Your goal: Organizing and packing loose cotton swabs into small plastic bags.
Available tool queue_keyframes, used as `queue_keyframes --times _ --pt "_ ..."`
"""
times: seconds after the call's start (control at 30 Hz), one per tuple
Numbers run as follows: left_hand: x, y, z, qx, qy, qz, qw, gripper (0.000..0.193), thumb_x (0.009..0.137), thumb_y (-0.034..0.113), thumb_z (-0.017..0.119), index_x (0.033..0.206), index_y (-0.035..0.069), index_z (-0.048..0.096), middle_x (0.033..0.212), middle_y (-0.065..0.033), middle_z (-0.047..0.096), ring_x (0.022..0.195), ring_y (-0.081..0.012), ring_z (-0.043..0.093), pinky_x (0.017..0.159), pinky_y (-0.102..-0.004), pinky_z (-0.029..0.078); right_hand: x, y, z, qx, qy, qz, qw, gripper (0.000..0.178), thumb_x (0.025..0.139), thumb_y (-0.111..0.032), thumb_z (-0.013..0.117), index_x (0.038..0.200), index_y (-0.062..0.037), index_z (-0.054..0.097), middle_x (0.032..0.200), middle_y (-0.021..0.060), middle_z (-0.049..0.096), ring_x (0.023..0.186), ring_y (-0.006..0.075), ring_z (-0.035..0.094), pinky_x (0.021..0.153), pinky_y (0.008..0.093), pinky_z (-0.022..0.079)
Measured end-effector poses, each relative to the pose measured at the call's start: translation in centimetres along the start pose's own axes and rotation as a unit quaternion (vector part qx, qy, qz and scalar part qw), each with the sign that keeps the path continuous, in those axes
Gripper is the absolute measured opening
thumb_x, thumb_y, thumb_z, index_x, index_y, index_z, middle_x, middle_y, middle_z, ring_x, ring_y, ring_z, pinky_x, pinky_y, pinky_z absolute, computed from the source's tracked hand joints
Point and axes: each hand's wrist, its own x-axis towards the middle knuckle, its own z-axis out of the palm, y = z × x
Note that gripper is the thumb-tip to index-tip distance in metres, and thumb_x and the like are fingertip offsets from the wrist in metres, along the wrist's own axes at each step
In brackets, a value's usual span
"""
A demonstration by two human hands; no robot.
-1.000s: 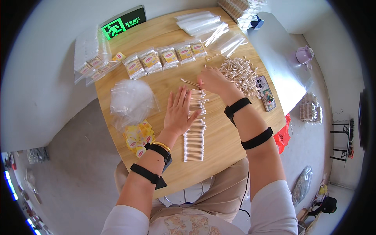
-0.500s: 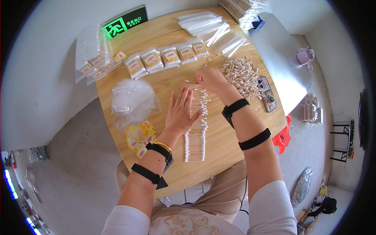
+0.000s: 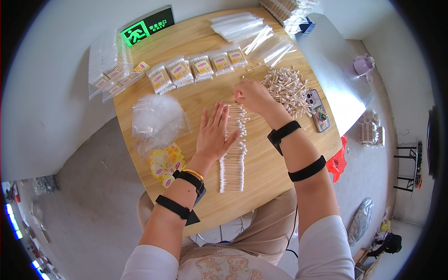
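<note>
A long row of cotton swabs (image 3: 232, 175) lies side by side on the wooden table, running away from me. My left hand (image 3: 213, 135) rests along the row's left side, fingers stretched out and thumb reaching over the swabs. At the row's far end my right hand (image 3: 253, 95) is closed, with a single cotton swab (image 3: 231, 103) poking out to the left from its fingers. Right beside that hand sits a loose heap of cotton swabs (image 3: 288, 91). My right fingertips are partly hidden by the hand itself.
Filled swab packs (image 3: 201, 67) stand in a line across the back. Clear bags (image 3: 156, 116) and yellow cards (image 3: 166, 164) lie at the left. Behind are plastic sleeves (image 3: 238, 27); a phone (image 3: 318, 110) lies near the right edge of the table (image 3: 275, 163).
My right hand has brought the swab slightly nearer, down to the far end of the row. My left hand stays nearly still.
</note>
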Motion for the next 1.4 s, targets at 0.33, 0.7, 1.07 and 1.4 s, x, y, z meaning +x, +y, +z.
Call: queue_keyframes --times 0.33,0.7,1.07,1.4 --pt "0.3 0.3 0.2 0.045 -0.004 -0.002 0.999 0.081 0.100 0.065 0.028 0.156 0.006 0.027 0.164 -0.0119 0.023 0.153 -0.0268 0.019 0.124 -0.0497 0.008 -1.8 1.4 -1.8 -0.042 0.008 0.002 0.999 0.012 0.081 -0.006 0.067 0.091 -0.0122 0.066 0.105 0.0087 0.059 0.108 0.0316 0.059 0.091 0.0442 0.048" --pt "0.3 0.5 0.2 0.068 -0.015 -0.007 0.998 0.085 0.099 0.067 0.029 0.157 0.005 0.023 0.164 -0.0108 0.023 0.153 -0.0263 0.019 0.124 -0.0494 0.007 -1.0 3.3 -1.9 -0.068 0.030 0.060 0.995 0.006 0.086 -0.016 0.064 0.084 -0.0110 0.068 0.101 0.0100 0.061 0.108 0.0314 0.058 0.092 0.0437 0.047" --pt "0.2 0.5 0.3 0.060 -0.004 -0.011 0.998 0.086 0.098 0.068 0.031 0.157 0.005 0.024 0.164 -0.0099 0.024 0.152 -0.0266 0.020 0.124 -0.0504 0.009 0.9 1.6 -0.8 -0.049 0.073 -0.009 0.996 0.004 0.085 -0.011 0.064 0.086 -0.0121 0.068 0.101 0.0091 0.059 0.108 0.0302 0.057 0.090 0.0431 0.048" --pt "0.2 0.5 0.3 0.044 0.002 -0.008 0.999 0.087 0.098 0.068 0.031 0.157 0.005 0.024 0.163 -0.0106 0.025 0.152 -0.0262 0.020 0.124 -0.0503 0.010 1.0 2.3 0.4 0.035 0.024 0.010 0.999 0.010 0.080 -0.014 0.072 0.085 -0.0092 0.066 0.098 0.0098 0.059 0.102 0.0320 0.057 0.088 0.0436 0.048"
